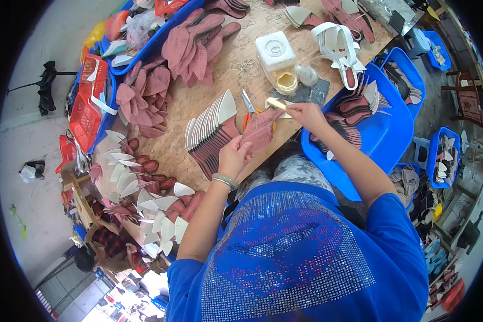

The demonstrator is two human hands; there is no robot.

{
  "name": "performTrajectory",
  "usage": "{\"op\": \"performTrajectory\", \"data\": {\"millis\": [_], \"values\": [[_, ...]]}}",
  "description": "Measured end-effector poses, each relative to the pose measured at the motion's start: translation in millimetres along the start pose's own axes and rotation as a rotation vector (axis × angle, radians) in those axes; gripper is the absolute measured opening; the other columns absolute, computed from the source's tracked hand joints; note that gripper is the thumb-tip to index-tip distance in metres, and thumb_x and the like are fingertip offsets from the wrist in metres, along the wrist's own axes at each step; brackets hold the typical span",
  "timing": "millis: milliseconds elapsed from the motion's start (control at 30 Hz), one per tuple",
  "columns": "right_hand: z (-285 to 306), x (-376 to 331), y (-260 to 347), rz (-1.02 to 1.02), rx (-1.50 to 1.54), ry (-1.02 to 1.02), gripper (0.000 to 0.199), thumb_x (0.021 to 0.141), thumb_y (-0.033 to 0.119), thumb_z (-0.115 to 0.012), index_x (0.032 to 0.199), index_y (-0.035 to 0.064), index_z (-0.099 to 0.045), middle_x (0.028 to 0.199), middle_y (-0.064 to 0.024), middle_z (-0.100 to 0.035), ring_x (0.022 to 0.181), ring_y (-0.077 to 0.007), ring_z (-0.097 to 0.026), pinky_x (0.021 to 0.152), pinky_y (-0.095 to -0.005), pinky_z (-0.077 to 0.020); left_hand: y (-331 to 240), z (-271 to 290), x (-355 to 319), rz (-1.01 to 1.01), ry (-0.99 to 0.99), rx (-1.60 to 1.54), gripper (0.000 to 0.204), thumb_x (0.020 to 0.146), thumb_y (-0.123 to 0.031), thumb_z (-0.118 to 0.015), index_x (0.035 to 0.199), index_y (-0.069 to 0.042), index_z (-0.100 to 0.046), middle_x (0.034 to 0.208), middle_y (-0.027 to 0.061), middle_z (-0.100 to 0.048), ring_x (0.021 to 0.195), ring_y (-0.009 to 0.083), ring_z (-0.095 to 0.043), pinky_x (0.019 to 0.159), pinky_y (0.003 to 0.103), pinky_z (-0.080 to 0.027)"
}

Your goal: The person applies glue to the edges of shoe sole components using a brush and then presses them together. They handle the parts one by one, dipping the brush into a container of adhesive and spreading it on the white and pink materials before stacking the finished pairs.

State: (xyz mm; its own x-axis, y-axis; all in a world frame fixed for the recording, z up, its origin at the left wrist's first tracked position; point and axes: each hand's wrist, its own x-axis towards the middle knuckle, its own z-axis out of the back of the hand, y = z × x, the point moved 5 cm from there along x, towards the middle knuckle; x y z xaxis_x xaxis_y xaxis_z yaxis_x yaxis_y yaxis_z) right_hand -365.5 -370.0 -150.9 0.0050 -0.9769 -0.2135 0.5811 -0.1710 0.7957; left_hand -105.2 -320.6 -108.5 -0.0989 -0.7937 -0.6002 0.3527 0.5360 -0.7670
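Note:
My left hand (235, 158) grips the near end of a reddish-pink shoe insole (260, 132), holding it tilted above the table's front edge. In my right hand (308, 118) is a short, cream-coloured brush-like tool (276, 103), pinched at the insole's far end; whether it touches the insole I cannot tell. Scissors (247, 102) with orange handles lie just beyond the insole, partly hidden by it. To the left stands a tight row of insoles with white tips (212, 131). A small tub with a yellowish substance (286, 82) sits past my right hand.
Pink insoles (190, 45) lie piled at the back left, and white-tipped ones (155, 204) spread along the left edge. White straps (335, 45) rest at the back right. A blue bin (378, 137) stands by my right arm. Another person (110, 247) is at lower left.

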Motion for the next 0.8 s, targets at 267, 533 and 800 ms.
{"op": "performTrajectory", "data": {"millis": [267,533,800], "values": [[-3.1,-52.5,82.7,0.303,0.044,0.036,0.021,0.079,0.025,-0.067,0.093,0.0106,-0.072,0.078,-0.0148,-0.067,0.068,-0.0288,-0.066,0.064,-0.0344,-0.0519,-4.9,-3.4,-5.7,-0.013,-0.066,0.113,0.017,0.087,-0.012,-0.061,0.099,0.000,-0.064,0.066,0.0027,-0.060,0.051,0.0073,-0.053,0.049,0.023,-0.044],[9.0,-20.4,26.4,0.040,0.059,0.026,0.021,0.079,0.025,-0.066,0.094,0.0112,-0.072,0.079,-0.0137,-0.068,0.068,-0.0243,-0.067,0.063,-0.0329,-0.0515,16.0,0.8,2.3,0.007,-0.042,0.055,0.018,0.087,-0.013,-0.061,0.100,-0.001,-0.063,0.070,0.0036,-0.063,0.054,0.0075,-0.056,0.051,0.023,-0.046],[4.6,-9.6,-60.6,-0.158,-0.137,-0.013,0.028,0.083,0.031,-0.061,0.099,0.0102,-0.070,0.087,-0.0160,-0.068,0.074,-0.0266,-0.068,0.067,-0.0354,-0.0514,16.6,7.6,-2.0,0.053,0.124,-0.238,0.023,0.091,-0.018,-0.059,0.110,-0.004,-0.058,0.078,-0.0011,-0.061,0.057,0.0048,-0.057,0.051,0.018,-0.045]]}}
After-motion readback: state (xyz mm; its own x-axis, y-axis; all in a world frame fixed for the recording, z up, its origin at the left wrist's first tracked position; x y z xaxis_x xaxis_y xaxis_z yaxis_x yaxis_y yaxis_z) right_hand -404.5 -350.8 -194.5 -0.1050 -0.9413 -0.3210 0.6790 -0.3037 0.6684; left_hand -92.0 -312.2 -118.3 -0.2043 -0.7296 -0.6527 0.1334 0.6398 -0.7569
